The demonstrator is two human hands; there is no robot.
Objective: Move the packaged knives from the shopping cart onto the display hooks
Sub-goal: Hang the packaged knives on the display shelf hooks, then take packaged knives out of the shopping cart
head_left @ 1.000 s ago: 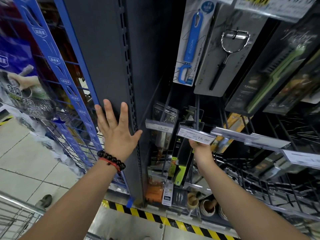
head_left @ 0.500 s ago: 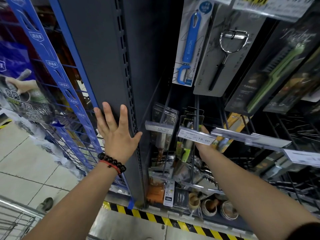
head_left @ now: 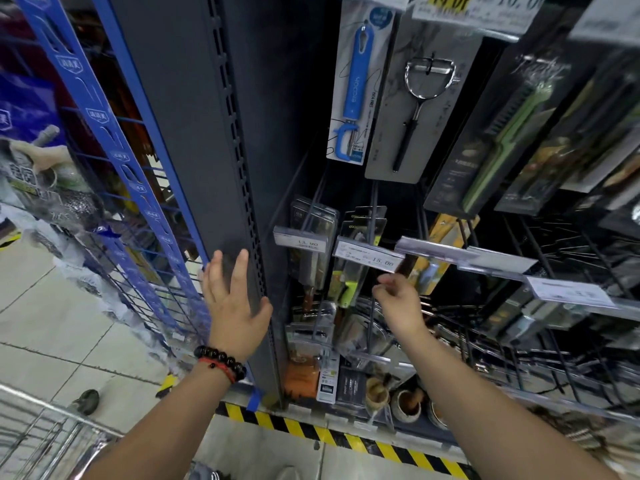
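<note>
Hands at knife display.
Left hand flat, fingers spread, on shelf post; right hand loosely curled, empty, beside packaged knife.

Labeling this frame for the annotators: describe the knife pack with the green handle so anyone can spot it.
Start at the dark grey shelf upright that the left hand rests on. To its right, two price tags hang side by side; take the one reading 15.00. The green-handled knife pack hangs just below it, the only lime-green handle there; its left neighbour has a brown handle.

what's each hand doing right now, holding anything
Left hand: open, fingers straight, flat against the dark shelf upright.
Right hand: loosely curled, holding nothing, below the price tag.
</note>
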